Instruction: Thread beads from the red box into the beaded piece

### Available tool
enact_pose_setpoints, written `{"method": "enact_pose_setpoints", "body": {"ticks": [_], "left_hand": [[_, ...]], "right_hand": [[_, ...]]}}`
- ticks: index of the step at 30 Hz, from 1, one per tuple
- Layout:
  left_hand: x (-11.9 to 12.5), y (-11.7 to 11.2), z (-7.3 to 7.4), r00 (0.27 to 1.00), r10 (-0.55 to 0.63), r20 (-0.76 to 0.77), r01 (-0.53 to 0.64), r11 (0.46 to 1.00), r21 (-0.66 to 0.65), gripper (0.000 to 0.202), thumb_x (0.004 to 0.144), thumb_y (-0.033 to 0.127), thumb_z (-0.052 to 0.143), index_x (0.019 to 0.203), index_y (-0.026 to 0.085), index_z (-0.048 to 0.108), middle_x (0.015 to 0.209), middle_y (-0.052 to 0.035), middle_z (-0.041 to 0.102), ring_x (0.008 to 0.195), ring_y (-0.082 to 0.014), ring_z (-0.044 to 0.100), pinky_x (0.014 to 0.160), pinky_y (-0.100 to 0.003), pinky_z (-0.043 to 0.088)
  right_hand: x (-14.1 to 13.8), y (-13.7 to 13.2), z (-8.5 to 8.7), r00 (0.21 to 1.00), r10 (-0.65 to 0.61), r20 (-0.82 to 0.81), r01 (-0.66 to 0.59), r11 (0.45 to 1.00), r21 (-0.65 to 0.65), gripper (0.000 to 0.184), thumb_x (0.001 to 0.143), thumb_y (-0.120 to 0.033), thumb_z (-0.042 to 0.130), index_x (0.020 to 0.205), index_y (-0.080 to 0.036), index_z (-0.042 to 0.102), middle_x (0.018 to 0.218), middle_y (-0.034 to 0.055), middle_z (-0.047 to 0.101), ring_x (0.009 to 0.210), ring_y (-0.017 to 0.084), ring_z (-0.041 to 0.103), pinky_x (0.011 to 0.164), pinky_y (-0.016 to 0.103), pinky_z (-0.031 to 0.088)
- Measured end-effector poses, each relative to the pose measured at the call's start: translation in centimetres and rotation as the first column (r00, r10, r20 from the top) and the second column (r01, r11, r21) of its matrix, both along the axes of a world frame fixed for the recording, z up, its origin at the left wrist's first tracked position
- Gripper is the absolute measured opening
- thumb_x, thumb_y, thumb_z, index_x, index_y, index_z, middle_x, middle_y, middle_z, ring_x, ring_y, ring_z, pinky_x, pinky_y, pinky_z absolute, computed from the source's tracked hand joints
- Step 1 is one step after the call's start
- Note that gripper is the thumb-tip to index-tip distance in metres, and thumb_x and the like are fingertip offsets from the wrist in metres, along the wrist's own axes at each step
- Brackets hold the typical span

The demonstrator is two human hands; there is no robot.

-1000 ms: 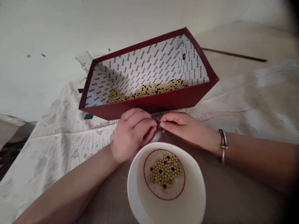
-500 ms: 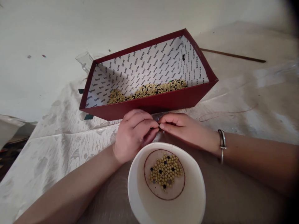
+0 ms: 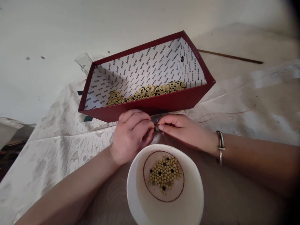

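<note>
One white tub (image 3: 138,200), nearest, holding yellow and black beads (image 3: 165,170). Just past its rim: left hand (image 3: 133,132) and right hand (image 3: 180,128), wrists apart, fingertips nearly meeting, both pinching a dark item (image 3: 157,127) between them, too small to identify. Beyond: red box (image 3: 152,104) with bead heap (image 3: 154,90), on cloth-covered bench (image 3: 61,147); clear glass (image 3: 83,61); brown stick (image 3: 231,56).

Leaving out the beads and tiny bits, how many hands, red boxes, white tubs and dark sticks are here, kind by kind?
Hands: 2, the left hand and the right hand
Red box: 1
White tub: 1
Dark stick: 1
Total: 5
</note>
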State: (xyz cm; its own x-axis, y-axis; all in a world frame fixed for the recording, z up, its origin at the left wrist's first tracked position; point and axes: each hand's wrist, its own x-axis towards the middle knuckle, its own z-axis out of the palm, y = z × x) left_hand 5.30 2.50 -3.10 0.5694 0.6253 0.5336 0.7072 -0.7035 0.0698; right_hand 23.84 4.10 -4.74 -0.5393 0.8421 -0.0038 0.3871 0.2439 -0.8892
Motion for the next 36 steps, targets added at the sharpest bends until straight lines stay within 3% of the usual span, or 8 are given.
{"method": "enact_pose_setpoints", "body": {"ticks": [13, 24, 32, 36], "left_hand": [[0.24, -0.13, -0.62, 0.995, -0.042, 0.094, 0.044, 0.999, -0.014, 0.01, 0.07, 0.024, 0.064, 0.077, 0.018, 0.061, 0.085, -0.0025, 0.061, 0.087, -0.0153, 0.054, 0.082, -0.031, 0.045], [0.07, -0.36, -0.78, 0.997, -0.051, 0.053, 0.052, 0.999, -0.011, 0.017, 0.072, 0.018, 0.061, 0.088, 0.022, 0.062, 0.092, -0.0019, 0.062, 0.093, -0.0164, 0.053, 0.083, -0.032, 0.044], [0.0, -0.27, -0.36, 0.998, 0.057, 0.012, -0.058, 0.997, 0.055, 0.007, 0.07, 0.02, 0.06, 0.077, 0.02, 0.059, 0.089, -0.0022, 0.06, 0.091, -0.0174, 0.053, 0.081, -0.034, 0.043], [0.15, -0.48, -0.44, 1.0, -0.004, -0.008, 0.004, 0.999, 0.052, 0.011, 0.071, 0.018, 0.06, 0.081, 0.021, 0.058, 0.092, -0.0026, 0.061, 0.094, -0.0175, 0.053, 0.081, -0.033, 0.043]], "right_hand": [[-0.08, 0.03, 0.03, 1.0, 0.008, 0.0, -0.008, 1.0, 0.003, 0.019, 0.082, -0.027, 0.044, 0.078, -0.018, 0.06, 0.077, -0.0011, 0.062, 0.072, 0.011, 0.054, 0.064, 0.023, 0.039], [0.02, 0.02, 0.02, 0.999, -0.008, 0.031, 0.008, 1.0, 0.0, 0.018, 0.081, -0.026, 0.045, 0.08, -0.018, 0.061, 0.077, -0.0016, 0.062, 0.071, 0.011, 0.054, 0.064, 0.023, 0.039], [-0.07, -0.04, 0.01, 1.0, -0.018, 0.01, 0.018, 1.0, -0.008, 0.019, 0.081, -0.028, 0.045, 0.084, -0.019, 0.062, 0.082, -0.001, 0.064, 0.074, 0.011, 0.055, 0.066, 0.023, 0.04], [-0.06, 0.0, 0.1, 1.0, -0.012, 0.011, 0.012, 1.0, -0.009, 0.018, 0.081, -0.026, 0.045, 0.08, -0.018, 0.061, 0.078, -0.0006, 0.063, 0.072, 0.012, 0.055, 0.065, 0.024, 0.04]]}}
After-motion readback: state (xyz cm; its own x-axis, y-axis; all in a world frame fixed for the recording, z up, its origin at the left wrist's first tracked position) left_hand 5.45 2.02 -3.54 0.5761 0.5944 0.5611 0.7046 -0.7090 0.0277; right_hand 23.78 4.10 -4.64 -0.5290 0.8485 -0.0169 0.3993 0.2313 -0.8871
